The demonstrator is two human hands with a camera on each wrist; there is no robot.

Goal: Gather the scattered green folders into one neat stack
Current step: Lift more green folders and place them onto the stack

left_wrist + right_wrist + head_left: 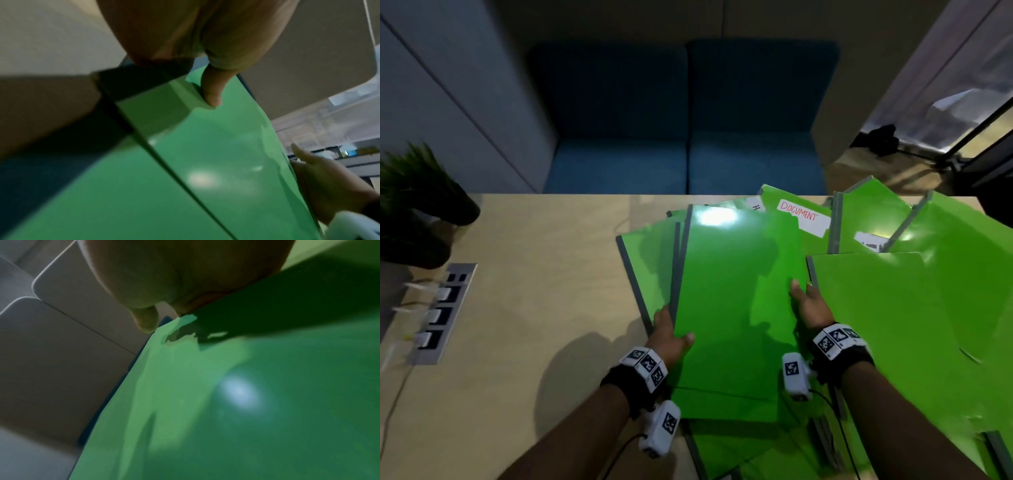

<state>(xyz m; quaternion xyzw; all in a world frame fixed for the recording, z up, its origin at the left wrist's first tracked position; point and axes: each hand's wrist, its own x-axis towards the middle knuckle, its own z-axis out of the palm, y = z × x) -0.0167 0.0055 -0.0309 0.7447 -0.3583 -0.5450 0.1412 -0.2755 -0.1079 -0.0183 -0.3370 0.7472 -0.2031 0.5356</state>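
Observation:
Several glossy green folders lie fanned over the right half of the wooden table. I hold the top middle folder by both long edges. My left hand grips its left edge, thumb on the cover and fingers underneath. My right hand grips the right edge, thumb on top and fingers hidden below. Another folder pokes out beneath on the left. One labelled DOCUMENT lies behind. A large folder spreads to the right, and more folders lie near the front edge.
A potted plant stands at the table's far left. A sunken socket panel with white plugs lies in front of it. A blue sofa sits beyond the far table edge.

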